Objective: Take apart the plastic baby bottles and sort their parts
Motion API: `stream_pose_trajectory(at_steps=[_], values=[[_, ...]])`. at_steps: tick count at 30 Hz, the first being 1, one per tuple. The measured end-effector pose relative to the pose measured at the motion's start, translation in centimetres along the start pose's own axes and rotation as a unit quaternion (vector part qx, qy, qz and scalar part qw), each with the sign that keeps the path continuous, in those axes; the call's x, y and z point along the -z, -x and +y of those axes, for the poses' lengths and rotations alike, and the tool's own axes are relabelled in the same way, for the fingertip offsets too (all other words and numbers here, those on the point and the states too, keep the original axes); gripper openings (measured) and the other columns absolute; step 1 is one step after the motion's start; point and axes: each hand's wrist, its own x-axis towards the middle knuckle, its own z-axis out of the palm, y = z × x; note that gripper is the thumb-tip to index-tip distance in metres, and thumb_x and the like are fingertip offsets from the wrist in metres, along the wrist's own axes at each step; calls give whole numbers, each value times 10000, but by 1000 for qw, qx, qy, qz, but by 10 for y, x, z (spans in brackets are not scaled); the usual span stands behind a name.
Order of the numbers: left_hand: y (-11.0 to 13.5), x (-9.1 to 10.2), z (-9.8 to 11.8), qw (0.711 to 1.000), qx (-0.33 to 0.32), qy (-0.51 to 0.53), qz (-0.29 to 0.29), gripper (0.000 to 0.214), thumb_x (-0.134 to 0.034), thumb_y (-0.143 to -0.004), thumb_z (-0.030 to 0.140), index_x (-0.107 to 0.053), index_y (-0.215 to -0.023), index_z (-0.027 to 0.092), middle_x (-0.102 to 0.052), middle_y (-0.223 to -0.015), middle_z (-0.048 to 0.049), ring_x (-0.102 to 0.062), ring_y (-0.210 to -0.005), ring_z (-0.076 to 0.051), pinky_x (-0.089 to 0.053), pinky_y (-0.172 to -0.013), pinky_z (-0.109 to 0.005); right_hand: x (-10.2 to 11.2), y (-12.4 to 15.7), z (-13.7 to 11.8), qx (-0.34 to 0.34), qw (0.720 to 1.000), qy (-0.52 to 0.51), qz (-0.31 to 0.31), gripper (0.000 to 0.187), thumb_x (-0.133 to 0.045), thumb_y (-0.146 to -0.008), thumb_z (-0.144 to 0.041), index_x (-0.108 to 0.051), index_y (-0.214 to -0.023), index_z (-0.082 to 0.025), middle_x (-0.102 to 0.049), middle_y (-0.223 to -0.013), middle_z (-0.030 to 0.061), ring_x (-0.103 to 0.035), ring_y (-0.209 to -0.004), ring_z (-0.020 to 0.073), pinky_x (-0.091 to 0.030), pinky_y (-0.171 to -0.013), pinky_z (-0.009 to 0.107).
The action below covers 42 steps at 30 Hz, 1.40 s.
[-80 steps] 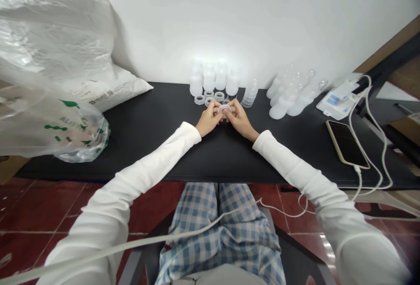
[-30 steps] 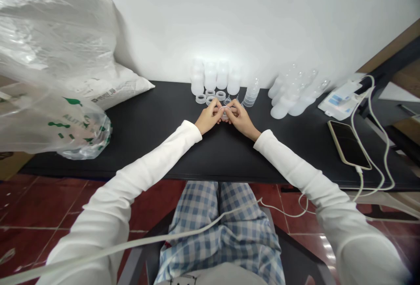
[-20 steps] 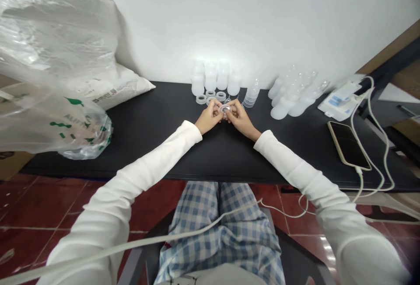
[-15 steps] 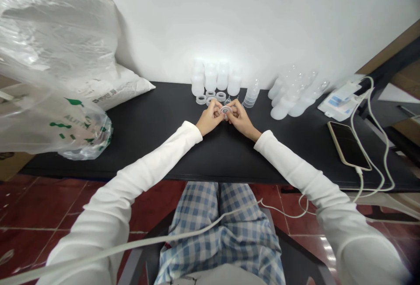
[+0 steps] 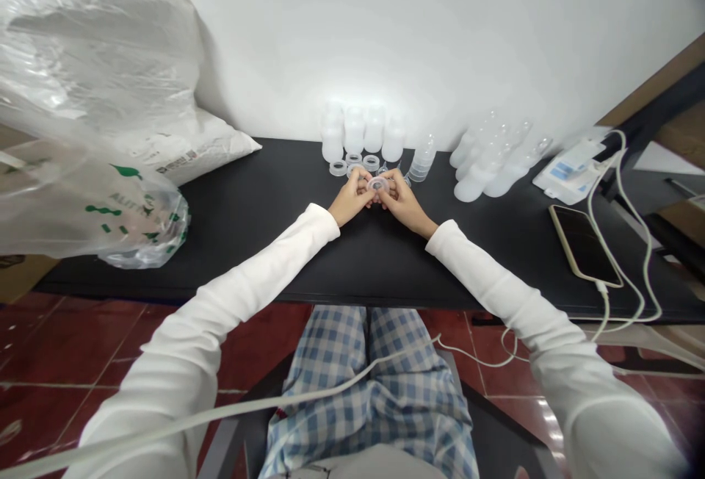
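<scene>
Between my two hands is a translucent bottle ring (image 5: 378,184), its round opening facing up. My left hand (image 5: 351,197) is closed on the ring's left side with thumb and fingers. My right hand (image 5: 404,202) grips the right side, its thumb at the opening. Something small and clear, perhaps a teat, shows inside the ring, but the fingers partly hide it. Several more rings (image 5: 338,168) lie just beyond my hands. Clear teats (image 5: 384,168) lie beside my right fingers, partly covered. Behind these stand several frosted white bottles (image 5: 353,130).
A stack of clear caps (image 5: 423,159) stands right of my hands. Several bottles with clear tops (image 5: 485,170) stand farther right, near a white packet (image 5: 571,170) and a plugged-in phone (image 5: 586,244). Plastic bags (image 5: 137,207) fill the left of the black table (image 5: 247,229). A cable (image 5: 330,391) crosses my lap.
The ring has tilted slightly between my fingers, and my right thumb has shifted a little. The bottles and loose parts stay where they were.
</scene>
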Motion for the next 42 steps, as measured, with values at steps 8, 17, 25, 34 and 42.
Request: stream_pose_trajectory(at_steps=[8,17,25,34,42], values=[[4,-3,1,998,-6,-52,18,297,-720,-824,295,-443,-901,220,-583,-609,77,-558,-527,-80,-401,-519,-203,0,-1,7,-7,1000,6,28,445,-629,-873,-667,-429,-902,-271,-600,-738,-22,-575,-631,145,-502,-576,307],[1,-1,-1,999,0,-34,9,315,-705,-810,242,-411,-921,225,-605,-642,81,-573,-554,-82,-430,-558,-210,-1,0,0,4,1000,2,12,513,-652,-825,-720,-440,-958,-272,-588,-736,-32,-583,-656,144,-506,-594,304],[5,-4,3,996,-28,-82,35,312,-729,-814,309,-445,-915,227,-608,-649,79,-584,-558,-93,-433,-571,-230,-1,-2,7,1,1000,8,30,507,-661,-822,-713,-452,-940,-267,-609,-729,-42,-560,-621,130,-482,-595,294],[5,-2,8,1000,-17,-24,6,381,-639,-890,547,-434,-911,227,-616,-610,64,-593,-533,-93,-454,-520,-211,-3,3,-7,17,999,36,27,433,-551,-916,-686,-460,-982,-268,-592,-720,-36,-579,-644,144,-501,-633,315],[11,-4,16,990,-40,-135,13,296,-605,-931,482,-452,-910,229,-619,-590,70,-595,-515,-105,-445,-561,-226,-2,4,0,17,997,53,44,420,-561,-915,-669,-452,-928,-264,-596,-682,-41,-565,-597,138,-476,-578,299]])
